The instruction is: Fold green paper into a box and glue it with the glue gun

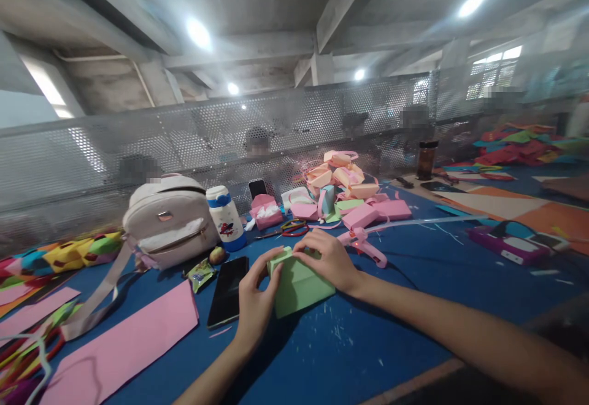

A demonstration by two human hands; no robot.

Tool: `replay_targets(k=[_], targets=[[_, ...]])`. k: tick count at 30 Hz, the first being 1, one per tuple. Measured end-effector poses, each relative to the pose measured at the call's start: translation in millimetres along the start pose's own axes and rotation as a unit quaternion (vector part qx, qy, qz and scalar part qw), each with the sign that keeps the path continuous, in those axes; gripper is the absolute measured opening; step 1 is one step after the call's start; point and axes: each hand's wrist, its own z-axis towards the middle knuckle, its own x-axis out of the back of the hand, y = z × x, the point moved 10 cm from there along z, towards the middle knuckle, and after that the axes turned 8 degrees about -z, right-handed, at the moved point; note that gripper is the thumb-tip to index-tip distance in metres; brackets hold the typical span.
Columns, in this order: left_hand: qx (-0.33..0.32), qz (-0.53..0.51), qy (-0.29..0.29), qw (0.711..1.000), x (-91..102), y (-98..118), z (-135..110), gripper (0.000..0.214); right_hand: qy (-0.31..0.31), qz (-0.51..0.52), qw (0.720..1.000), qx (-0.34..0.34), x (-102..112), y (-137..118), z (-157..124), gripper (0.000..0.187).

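A green folded paper piece (301, 285) is held above the blue table between both hands. My left hand (258, 288) pinches its left upper edge between thumb and fingers. My right hand (329, 258) is closed on the top edge, fingertips close to those of the left. Just beyond the right hand lies a pink glue gun (363, 245) with a small red light and a long clear glue stick at its back. A black phone (227, 288) rests left of my left hand. Scissors (292, 228) with red and yellow handles lie behind the hands.
A white backpack (168, 221) and a white-and-blue bottle (225, 218) stand at the back left. Pink paper sheets (133, 343) lie at the left front. Orange and pink folded paper boxes (343, 178) are piled behind. A purple device (506, 245) sits right. A perforated metal screen (294, 116) borders the table.
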Motion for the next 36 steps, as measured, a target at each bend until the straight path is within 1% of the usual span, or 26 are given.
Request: replay_targets(k=[4, 7, 13, 17, 20, 24, 30, 36], targets=[[0.007, -0.001, 0.006, 1.0, 1.5, -2, 1, 0.034, 0.007, -0.008, 1.0, 0.012, 4, -2, 1, 0.014], [0.008, 0.005, 0.011, 1.0, 3.3, -3, 2, 0.034, 0.021, 0.002, 1.0, 0.004, 10, 0, 3, 0.02], [0.02, -0.005, 0.02, 1.0, 5.7, -6, 4, 0.034, 0.029, 0.038, 0.996, -0.069, 16, 18, 4, 0.027], [0.031, -0.006, 0.031, 0.999, 8.6, -8, 6, 0.035, -0.005, 0.126, 0.985, -0.121, 7, 28, 2, 0.03], [0.037, -0.003, 0.033, 0.999, 10.0, -9, 7, 0.036, -0.015, 0.194, 0.971, -0.138, 2, 31, 0, 0.031], [0.041, 0.005, 0.035, 0.999, 11.6, -11, 8, 0.037, -0.023, 0.254, 0.956, -0.141, -2, 30, 0, 0.029], [0.045, -0.012, 0.033, 0.998, 11.4, -13, 9, 0.036, -0.021, 0.259, 0.959, -0.118, 3, 21, 1, 0.024], [0.05, -0.016, 0.029, 0.998, 11.6, -13, 9, 0.034, -0.025, 0.284, 0.952, -0.115, 0, 21, 2, 0.017]])
